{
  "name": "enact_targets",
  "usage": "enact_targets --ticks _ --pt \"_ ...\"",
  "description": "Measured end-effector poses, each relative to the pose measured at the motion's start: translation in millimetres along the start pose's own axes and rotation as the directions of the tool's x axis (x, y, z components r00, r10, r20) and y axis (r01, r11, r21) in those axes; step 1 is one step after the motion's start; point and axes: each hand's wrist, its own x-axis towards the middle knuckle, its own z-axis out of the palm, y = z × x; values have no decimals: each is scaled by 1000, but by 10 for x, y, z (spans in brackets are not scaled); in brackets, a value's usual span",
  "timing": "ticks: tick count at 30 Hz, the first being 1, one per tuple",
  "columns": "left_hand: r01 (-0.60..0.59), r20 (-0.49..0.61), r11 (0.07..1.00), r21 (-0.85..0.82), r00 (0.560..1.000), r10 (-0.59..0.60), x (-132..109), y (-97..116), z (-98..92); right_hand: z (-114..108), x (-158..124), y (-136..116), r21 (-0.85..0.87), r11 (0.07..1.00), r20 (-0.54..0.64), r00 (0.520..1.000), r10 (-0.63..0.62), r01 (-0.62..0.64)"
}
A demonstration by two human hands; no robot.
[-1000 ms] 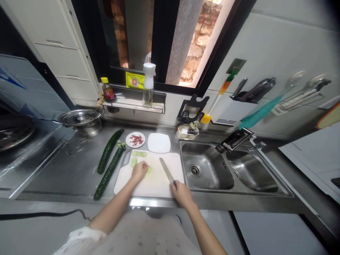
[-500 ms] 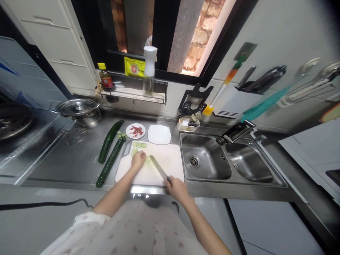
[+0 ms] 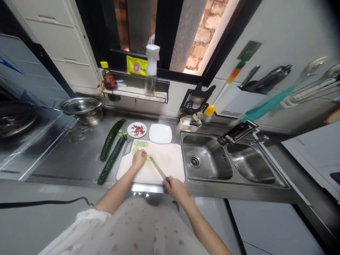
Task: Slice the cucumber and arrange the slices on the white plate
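My left hand (image 3: 139, 158) is curled over a short piece of cucumber (image 3: 148, 158) on the white cutting board (image 3: 170, 164). My right hand (image 3: 175, 187) grips the handle of a knife (image 3: 158, 168), whose blade tip meets the cucumber piece beside my left fingers. Several cucumber slices (image 3: 140, 143) lie at the board's far left corner. Two long whole cucumbers (image 3: 111, 145) lie on the steel counter left of the board.
Behind the board sit a small plate of red bits (image 3: 137, 129) and a white square dish (image 3: 160, 133). A double steel sink (image 3: 228, 163) with tap (image 3: 237, 131) lies to the right. A lidded pot (image 3: 82, 109) stands at the back left. Bottles stand on the window shelf (image 3: 132, 95).
The knife swung left across the board from its middle until its blade reached the cucumber piece under my left hand. My left hand stayed on the cucumber.
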Motion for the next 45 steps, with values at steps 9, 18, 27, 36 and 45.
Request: enact_targets --ticks 9,18,27,36,45 --pt "5 -3 1000 13 1000 -5 13 -4 8 -47 38 -3 -40 999 28 999 -28 29" --pt "18 2 1000 25 1000 -18 10 19 -4 -16 42 -67 -66 998 65 998 5 -1" --pt "23 20 999 43 1000 -24 0 48 -23 -6 174 -24 -48 998 37 999 -36 38" --pt "25 25 999 44 999 -27 -3 49 -29 -86 184 -70 -45 998 54 998 -36 39" --pt "24 26 998 55 999 -26 -2 57 -44 -137 143 -93 -46 998 85 996 -30 34"
